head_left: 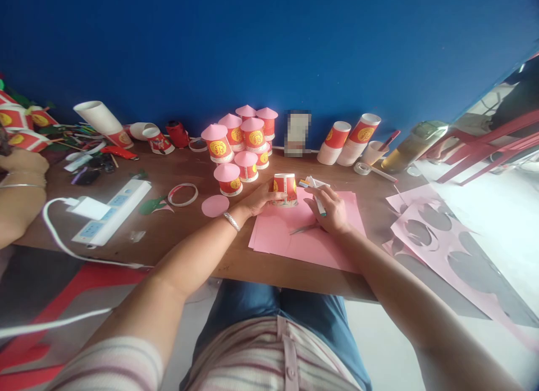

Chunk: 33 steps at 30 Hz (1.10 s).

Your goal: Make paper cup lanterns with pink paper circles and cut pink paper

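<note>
My left hand (pixel 259 200) grips a red and white paper cup (pixel 285 184) with yellow marks, its narrower end up, at the left part of the pink paper sheets (pixel 290 245). My right hand (pixel 333 211) is closed around a white marker (pixel 319 199) with a teal end, just right of the cup. Grey blades, apparently scissors (pixel 305 229), lie on the pink paper beside that hand; their handles are hidden. Behind the cup stand several red cups with pink cone roofs (pixel 227 172). A pink paper disc (pixel 215 206) lies left of my left hand.
A power strip (pixel 112 214) and a tape ring (pixel 182 194) lie to the left. Two cup stacks (pixel 364 134) and a bottle (pixel 415 146) stand at the back right. Cut pink scraps (pixel 438 239) hang over the right edge. Another person's arm (pixel 21 194) is at far left.
</note>
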{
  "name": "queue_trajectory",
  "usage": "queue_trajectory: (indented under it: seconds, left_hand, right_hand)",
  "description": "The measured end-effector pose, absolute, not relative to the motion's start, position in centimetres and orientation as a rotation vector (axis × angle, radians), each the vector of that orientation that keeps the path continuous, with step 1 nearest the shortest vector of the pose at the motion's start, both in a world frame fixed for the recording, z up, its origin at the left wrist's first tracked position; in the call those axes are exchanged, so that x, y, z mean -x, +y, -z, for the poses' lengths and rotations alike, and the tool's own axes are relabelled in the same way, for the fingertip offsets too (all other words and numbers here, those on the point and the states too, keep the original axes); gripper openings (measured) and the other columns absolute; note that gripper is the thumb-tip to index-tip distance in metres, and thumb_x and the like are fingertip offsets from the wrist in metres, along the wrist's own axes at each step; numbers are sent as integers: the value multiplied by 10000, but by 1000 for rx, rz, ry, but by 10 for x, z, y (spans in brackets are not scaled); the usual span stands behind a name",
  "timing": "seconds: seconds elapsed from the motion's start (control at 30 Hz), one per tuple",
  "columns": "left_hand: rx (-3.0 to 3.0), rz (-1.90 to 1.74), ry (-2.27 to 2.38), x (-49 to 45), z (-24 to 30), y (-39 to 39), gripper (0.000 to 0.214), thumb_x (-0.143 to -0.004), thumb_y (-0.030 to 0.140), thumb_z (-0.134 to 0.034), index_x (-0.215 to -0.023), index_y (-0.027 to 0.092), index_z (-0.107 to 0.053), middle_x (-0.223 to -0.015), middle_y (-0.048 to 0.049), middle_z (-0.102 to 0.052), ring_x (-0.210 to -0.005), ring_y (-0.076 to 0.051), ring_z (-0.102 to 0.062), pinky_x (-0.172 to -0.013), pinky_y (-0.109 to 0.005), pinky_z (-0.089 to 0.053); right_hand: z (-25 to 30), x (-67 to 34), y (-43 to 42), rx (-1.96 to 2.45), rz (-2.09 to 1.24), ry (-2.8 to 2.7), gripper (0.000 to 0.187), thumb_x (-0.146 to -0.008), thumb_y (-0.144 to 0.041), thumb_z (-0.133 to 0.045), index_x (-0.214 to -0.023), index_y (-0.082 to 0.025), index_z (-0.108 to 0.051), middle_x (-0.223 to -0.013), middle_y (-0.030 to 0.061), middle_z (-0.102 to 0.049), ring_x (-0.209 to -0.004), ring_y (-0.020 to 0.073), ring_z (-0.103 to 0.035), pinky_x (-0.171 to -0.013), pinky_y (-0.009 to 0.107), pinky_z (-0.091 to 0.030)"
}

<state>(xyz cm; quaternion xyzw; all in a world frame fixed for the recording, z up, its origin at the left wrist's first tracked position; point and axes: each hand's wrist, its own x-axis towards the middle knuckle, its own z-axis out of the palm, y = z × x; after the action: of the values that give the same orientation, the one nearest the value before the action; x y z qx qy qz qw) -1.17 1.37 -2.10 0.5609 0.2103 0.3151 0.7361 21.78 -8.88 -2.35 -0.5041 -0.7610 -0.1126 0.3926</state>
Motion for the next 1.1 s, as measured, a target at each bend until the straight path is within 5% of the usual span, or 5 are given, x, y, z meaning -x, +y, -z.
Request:
queue_trajectory:
  seconds: [0.57,1.1]
  left_hand:
    - [-1267,-647,440,10,13,9,448,-706,324,-880,-1069,175,-662,-990,-35,-712,-904,-181,-660,-848,-340,-491]
    - [-1257,-650,416,11,16,11,377,-700,323,-878,-971,175,-663,-880,-5,-678,-804,-151,-609,-769,-299,-450]
  right_hand:
    - [23,-224,-89,1361,76,-1662,79,-980,-305,-572,-968,-265,-639,-909,39,-739,-796,214,-708,-751,346,-582]
    - [22,-221,-88,1393,-66,-1541,228,-1004,-422,-580,-883,-244,-653,-757,46,-722,-755,238,-718,-672,362,-604]
